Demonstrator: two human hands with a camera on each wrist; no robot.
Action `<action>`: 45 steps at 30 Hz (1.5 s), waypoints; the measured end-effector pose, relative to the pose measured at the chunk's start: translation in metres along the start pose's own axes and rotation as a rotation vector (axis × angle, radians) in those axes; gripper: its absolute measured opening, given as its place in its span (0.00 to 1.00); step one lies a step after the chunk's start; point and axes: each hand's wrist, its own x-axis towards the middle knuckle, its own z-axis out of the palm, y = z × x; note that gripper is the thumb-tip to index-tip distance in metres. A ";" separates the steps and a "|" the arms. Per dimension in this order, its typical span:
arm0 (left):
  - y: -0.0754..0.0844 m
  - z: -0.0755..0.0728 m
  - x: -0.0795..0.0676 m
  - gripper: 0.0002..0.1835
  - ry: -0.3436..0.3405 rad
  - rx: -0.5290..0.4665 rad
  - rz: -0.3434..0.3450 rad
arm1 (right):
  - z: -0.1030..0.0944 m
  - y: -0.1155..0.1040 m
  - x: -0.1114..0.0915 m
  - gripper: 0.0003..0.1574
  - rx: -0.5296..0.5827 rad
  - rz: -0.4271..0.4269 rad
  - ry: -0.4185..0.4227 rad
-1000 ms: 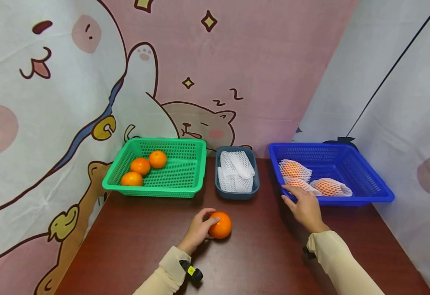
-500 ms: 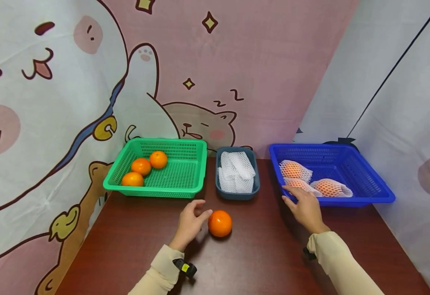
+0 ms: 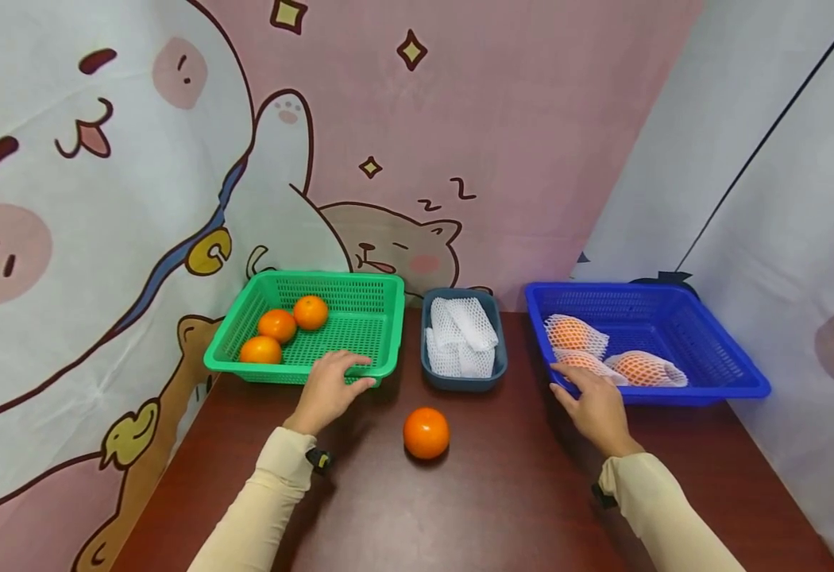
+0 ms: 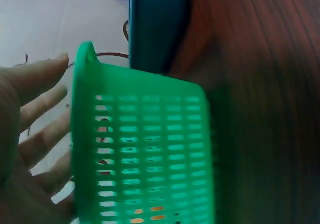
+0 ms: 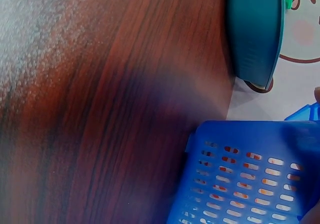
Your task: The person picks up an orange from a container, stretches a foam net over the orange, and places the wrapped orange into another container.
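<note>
My left hand is over the front rim of the green basket, its fingers loosely spread and holding nothing. In the left wrist view those fingers show beyond the basket's slotted wall. Three bare oranges lie along the basket's left side. Another orange sits alone on the table. My right hand rests at the front left corner of the blue basket, fingers relaxed over the rim. Beside it inside lie three oranges in white foam nets.
Between the baskets stands a small dark blue-grey tub with several white foam nets in it. The dark wood table backs onto a cartoon-printed cloth.
My left hand has let go of the orange on the table and moved left and forward to the green basket. My right hand stays at the blue basket.
</note>
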 end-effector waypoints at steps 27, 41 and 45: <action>-0.025 0.018 -0.003 0.13 0.114 -0.085 0.088 | 0.091 -0.060 0.105 0.43 -0.031 0.057 -0.315; -0.029 0.020 -0.003 0.12 0.100 -0.047 0.094 | 0.127 -0.057 0.168 0.60 -0.070 0.244 -0.804; -0.030 0.018 -0.003 0.12 0.087 -0.053 0.078 | 0.127 -0.065 0.179 0.58 -0.116 0.291 -0.849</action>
